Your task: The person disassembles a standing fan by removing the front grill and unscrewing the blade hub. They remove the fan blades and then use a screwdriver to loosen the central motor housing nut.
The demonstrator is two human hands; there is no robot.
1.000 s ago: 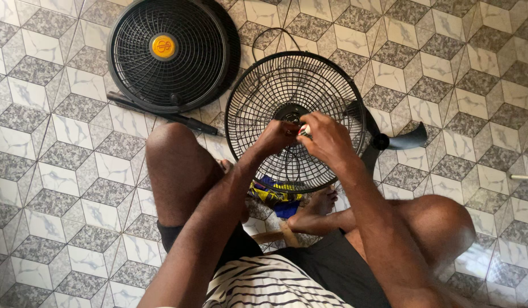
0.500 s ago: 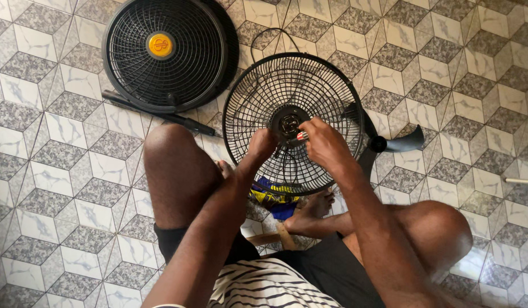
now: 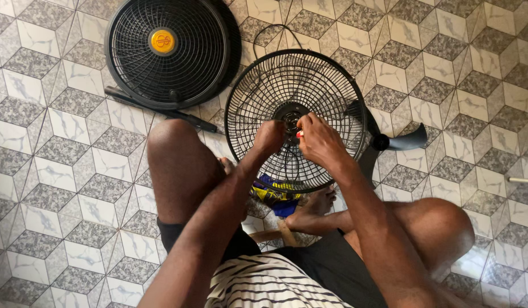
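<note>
Reaching forward from a seated pose, the left hand (image 3: 269,137) and right hand (image 3: 318,140) meet at the hub of a black wire fan guard (image 3: 295,117); the right grip is pinched on a small red-and-white object, the left grip's state cannot be told. Propped between the knees, the guard faces upward. Beyond lies a second black grille (image 3: 170,51) on the tiled floor (image 3: 47,171).

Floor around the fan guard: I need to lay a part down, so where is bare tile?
Bare tile lies left of the raised knee, below the front grille, and right of the rear guard, above the blade. Crowded where both hands work.
</note>
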